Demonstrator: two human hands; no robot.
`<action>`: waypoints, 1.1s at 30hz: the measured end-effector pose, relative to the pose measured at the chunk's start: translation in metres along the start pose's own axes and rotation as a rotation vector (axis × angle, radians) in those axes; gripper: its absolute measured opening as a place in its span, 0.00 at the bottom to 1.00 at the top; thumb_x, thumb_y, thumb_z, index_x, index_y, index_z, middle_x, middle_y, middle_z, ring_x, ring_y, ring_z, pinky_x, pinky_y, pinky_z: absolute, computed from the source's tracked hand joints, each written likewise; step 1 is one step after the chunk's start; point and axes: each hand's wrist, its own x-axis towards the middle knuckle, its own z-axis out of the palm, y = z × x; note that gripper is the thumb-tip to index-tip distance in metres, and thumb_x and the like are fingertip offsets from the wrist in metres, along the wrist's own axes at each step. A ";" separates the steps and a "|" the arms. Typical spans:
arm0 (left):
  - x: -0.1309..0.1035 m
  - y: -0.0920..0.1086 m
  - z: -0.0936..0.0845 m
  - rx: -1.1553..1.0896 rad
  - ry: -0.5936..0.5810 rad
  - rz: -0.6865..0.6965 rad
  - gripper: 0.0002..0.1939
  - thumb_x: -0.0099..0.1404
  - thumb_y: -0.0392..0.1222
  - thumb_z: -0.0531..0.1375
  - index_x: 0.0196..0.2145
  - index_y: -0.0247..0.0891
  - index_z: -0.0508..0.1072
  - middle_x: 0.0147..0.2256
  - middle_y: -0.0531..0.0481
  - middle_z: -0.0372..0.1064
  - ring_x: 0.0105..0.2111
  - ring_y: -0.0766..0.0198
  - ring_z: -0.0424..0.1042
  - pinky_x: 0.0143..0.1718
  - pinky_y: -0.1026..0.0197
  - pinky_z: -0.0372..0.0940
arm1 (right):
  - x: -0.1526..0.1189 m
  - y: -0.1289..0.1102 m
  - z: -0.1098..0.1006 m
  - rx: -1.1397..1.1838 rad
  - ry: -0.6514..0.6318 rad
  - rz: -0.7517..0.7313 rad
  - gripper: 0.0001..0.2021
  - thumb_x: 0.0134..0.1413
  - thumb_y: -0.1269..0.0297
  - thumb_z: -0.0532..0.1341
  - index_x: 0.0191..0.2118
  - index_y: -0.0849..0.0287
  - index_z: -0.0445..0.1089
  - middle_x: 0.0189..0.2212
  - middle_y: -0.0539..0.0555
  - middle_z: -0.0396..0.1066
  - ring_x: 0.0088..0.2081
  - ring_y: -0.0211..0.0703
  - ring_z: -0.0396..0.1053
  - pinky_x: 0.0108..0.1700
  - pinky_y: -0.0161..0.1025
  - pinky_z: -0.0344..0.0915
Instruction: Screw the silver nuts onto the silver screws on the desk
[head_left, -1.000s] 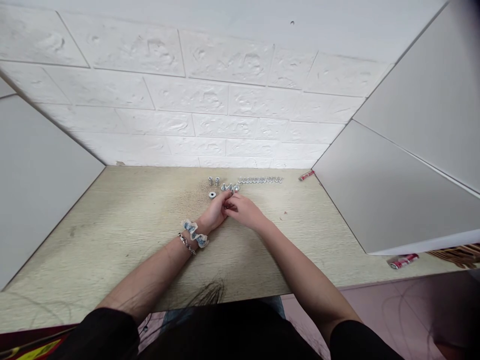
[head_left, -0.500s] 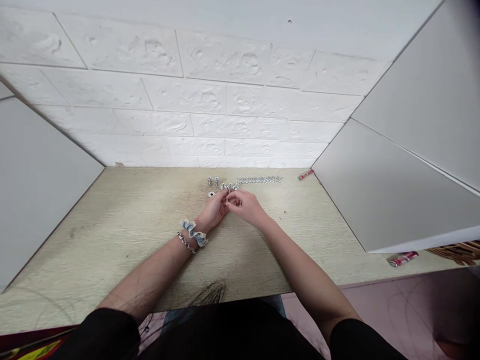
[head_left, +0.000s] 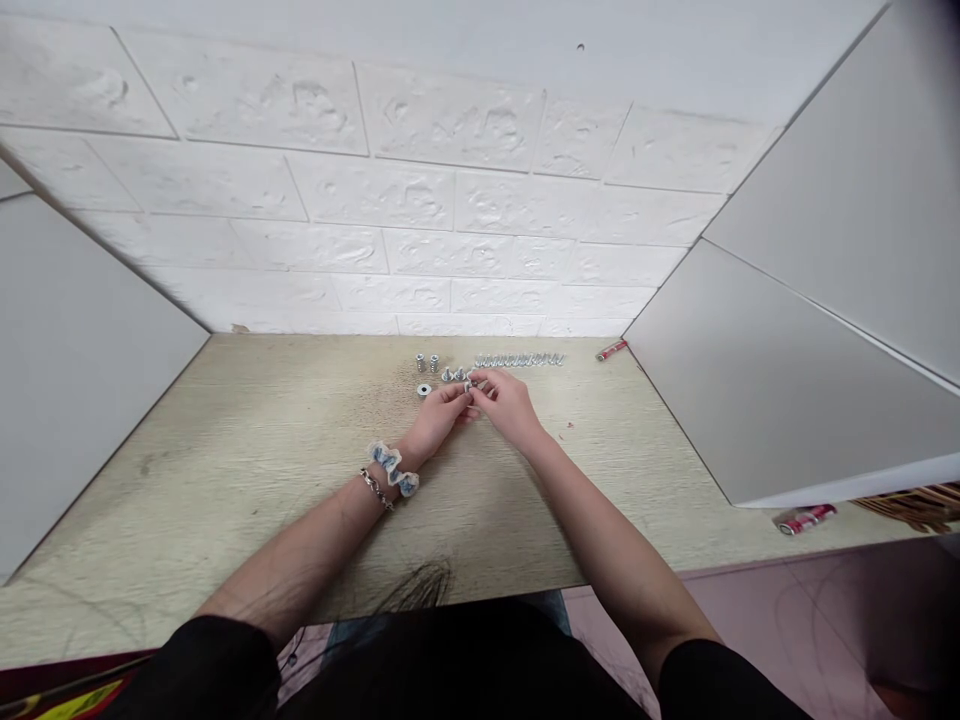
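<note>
My left hand point(head_left: 437, 418) and my right hand point(head_left: 506, 402) meet near the middle of the wooden table point(head_left: 285, 480). Fingers of both are pinched around a small metal piece point(head_left: 469, 386), too small to make out fully. Just behind the fingertips stand small screws point(head_left: 453, 374). Two larger metal fasteners point(head_left: 427, 362) are upright behind my left hand, and a round washer point(head_left: 424, 390) with a dark centre lies beside that hand. A row of several screws point(head_left: 519, 360) stretches to the right behind my right hand.
A white brick-patterned wall point(head_left: 420, 200) closes off the back. Grey panels rise at left point(head_left: 82, 360) and right point(head_left: 720, 370). One red battery point(head_left: 612, 350) lies in the back right corner, another point(head_left: 807, 519) at the front right, near brown wicker point(head_left: 911, 506).
Both hands have shifted slightly right. My left fingertips have moved away from the screws behind them and now pinch close against my right fingertips. The washer shows more fully.
</note>
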 end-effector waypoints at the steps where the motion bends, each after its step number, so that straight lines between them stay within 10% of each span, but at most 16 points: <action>1: 0.000 0.000 0.000 0.053 0.001 0.018 0.10 0.54 0.42 0.62 0.33 0.33 0.74 0.26 0.51 0.71 0.23 0.74 0.65 0.26 0.71 0.59 | 0.000 0.000 0.000 -0.012 -0.016 -0.013 0.11 0.48 0.71 0.56 0.38 0.59 0.71 0.37 0.54 0.70 0.33 0.37 0.67 0.38 0.37 0.65; 11: -0.002 0.000 -0.001 0.560 0.103 0.224 0.08 0.58 0.38 0.55 0.28 0.37 0.74 0.22 0.55 0.67 0.19 0.69 0.62 0.27 0.67 0.55 | 0.000 0.001 -0.005 -0.133 -0.137 -0.142 0.12 0.53 0.74 0.53 0.40 0.59 0.71 0.39 0.56 0.70 0.42 0.41 0.66 0.45 0.40 0.63; 33: -0.007 -0.001 0.001 0.660 0.081 0.319 0.09 0.57 0.35 0.53 0.23 0.38 0.71 0.18 0.54 0.65 0.22 0.67 0.64 0.28 0.66 0.56 | -0.002 -0.006 -0.014 -0.289 -0.094 -0.078 0.12 0.55 0.56 0.54 0.33 0.59 0.66 0.33 0.55 0.67 0.38 0.43 0.63 0.39 0.39 0.59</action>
